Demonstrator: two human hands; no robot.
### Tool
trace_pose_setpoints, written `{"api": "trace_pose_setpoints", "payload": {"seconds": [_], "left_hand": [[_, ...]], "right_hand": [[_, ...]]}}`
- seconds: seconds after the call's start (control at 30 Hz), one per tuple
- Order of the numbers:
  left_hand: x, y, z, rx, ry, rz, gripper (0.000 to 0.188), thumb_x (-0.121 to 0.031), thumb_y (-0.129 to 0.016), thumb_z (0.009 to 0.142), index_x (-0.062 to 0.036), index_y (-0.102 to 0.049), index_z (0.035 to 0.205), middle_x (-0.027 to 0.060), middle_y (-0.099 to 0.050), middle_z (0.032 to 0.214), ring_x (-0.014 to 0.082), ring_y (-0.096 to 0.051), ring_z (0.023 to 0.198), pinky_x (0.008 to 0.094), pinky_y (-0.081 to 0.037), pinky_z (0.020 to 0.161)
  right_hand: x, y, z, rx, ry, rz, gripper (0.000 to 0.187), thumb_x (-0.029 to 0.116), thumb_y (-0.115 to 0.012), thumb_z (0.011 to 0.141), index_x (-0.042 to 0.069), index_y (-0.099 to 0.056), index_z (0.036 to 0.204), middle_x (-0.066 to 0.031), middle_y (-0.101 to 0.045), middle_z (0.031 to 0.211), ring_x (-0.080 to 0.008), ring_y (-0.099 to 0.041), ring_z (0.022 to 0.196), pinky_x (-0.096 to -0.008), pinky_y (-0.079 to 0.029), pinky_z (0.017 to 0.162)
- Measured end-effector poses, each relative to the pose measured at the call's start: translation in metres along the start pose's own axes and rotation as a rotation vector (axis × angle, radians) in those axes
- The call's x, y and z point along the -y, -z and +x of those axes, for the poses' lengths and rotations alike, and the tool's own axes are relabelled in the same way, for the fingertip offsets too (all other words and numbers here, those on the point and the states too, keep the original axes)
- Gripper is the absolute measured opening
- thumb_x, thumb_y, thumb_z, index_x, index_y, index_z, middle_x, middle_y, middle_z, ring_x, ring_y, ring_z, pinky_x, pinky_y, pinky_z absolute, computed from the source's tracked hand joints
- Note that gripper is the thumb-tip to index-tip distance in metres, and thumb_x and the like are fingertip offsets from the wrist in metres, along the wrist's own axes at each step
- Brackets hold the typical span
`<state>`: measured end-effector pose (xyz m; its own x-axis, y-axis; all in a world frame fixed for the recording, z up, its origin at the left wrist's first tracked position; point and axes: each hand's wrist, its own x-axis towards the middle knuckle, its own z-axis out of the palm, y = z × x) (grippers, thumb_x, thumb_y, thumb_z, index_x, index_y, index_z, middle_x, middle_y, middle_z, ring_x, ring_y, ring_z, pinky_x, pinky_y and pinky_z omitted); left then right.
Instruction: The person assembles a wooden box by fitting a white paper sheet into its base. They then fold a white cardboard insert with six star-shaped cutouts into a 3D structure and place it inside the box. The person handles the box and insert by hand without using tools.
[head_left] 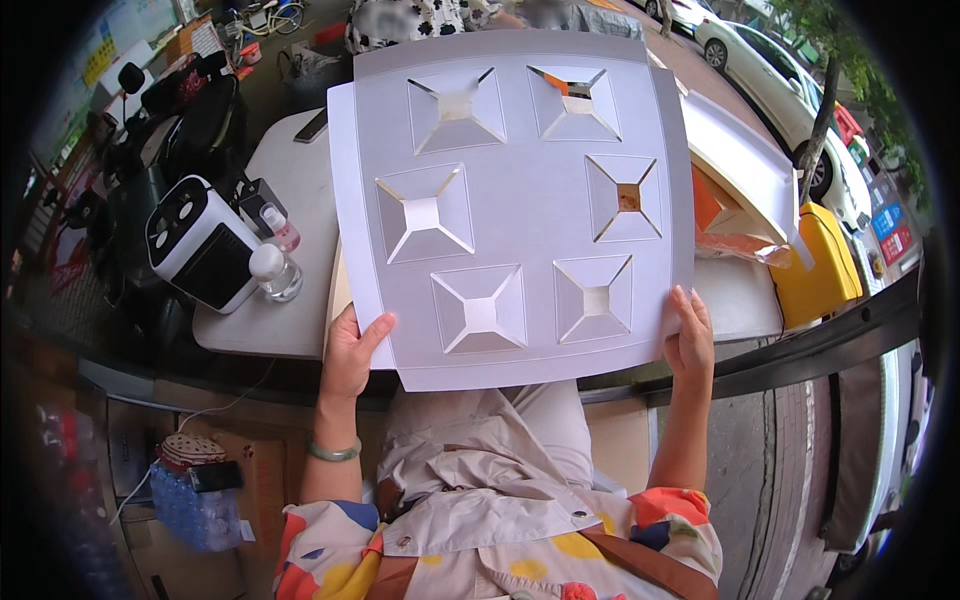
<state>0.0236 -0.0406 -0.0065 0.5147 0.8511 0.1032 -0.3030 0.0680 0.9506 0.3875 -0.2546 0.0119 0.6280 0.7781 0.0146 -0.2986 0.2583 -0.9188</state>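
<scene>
A large white card sheet is held up over the table, with its side edges folded. Several square cut-outs are arranged around its middle, each with flaps that meet at a small opening. My left hand pinches the lower left edge, thumb on the face and fingers behind. At the lower right edge, my right hand grips the same sheet, with part of the fingers hidden behind it. Through the upper openings, bits of orange and brown show from below.
On the white table stand a black-and-white appliance, a clear jar, a small pink bottle and a phone. To the right are an open white box and a yellow container. Someone in patterned clothing is opposite.
</scene>
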Motion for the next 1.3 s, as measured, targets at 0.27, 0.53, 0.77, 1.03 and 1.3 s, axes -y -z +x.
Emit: {"api": "trace_pose_setpoints", "payload": {"seconds": [0.27,0.53,0.77,1.03,1.3], "left_hand": [[0.017,0.042,-0.035,-0.119,0.171,0.029,0.020,-0.006,-0.061,0.090,0.0017,-0.062,0.108,0.0052,-0.066,0.099,0.0088,-0.061,0.085,0.0246,-0.049,0.076],[0.020,0.059,-0.048,-0.072,0.196,0.321,0.022,-0.014,-0.056,0.095,0.0020,-0.061,0.110,-0.0015,-0.063,0.090,0.0067,-0.057,0.083,0.0216,-0.046,0.077],[-0.007,0.019,-0.054,-0.026,-0.318,1.462,0.041,-0.030,-0.059,0.090,-0.0017,-0.057,0.119,0.0106,-0.059,0.115,0.0275,-0.052,0.112,0.0414,-0.036,0.100],[0.065,0.047,-0.054,0.066,-0.252,1.141,0.055,-0.028,-0.060,0.086,-0.0029,-0.045,0.133,0.0200,-0.048,0.133,0.0374,-0.041,0.126,0.0516,-0.021,0.111],[0.031,0.062,-0.040,-0.041,0.122,0.086,0.054,-0.030,-0.053,0.095,0.0024,-0.039,0.136,0.0161,-0.047,0.135,0.0237,-0.045,0.125,0.0364,-0.035,0.105]], "right_hand": [[-0.059,-0.014,-0.038,-0.012,-0.188,0.145,0.032,0.013,-0.056,0.094,-0.002,-0.053,0.122,-0.0091,-0.064,0.109,-0.0142,-0.062,0.095,-0.0283,-0.052,0.081],[-0.071,-0.002,-0.048,0.027,-0.251,0.002,0.038,0.004,-0.058,0.089,-0.005,-0.049,0.125,-0.0114,-0.063,0.110,-0.0154,-0.062,0.098,-0.0279,-0.050,0.084],[-0.061,0.022,-0.052,-0.103,-0.079,0.121,0.041,0.003,-0.053,0.089,-0.005,-0.046,0.129,-0.0147,-0.063,0.113,-0.0177,-0.064,0.097,-0.0293,-0.051,0.085],[-0.064,0.011,-0.044,-0.070,-0.066,0.115,0.042,0.006,-0.054,0.090,-0.003,-0.046,0.129,-0.0129,-0.063,0.112,-0.0168,-0.063,0.098,-0.0282,-0.051,0.084],[-0.068,-0.002,-0.039,-0.019,-0.104,0.112,0.042,0.004,-0.055,0.089,-0.003,-0.046,0.130,-0.0122,-0.063,0.113,-0.0166,-0.063,0.098,-0.0284,-0.050,0.086]]}}
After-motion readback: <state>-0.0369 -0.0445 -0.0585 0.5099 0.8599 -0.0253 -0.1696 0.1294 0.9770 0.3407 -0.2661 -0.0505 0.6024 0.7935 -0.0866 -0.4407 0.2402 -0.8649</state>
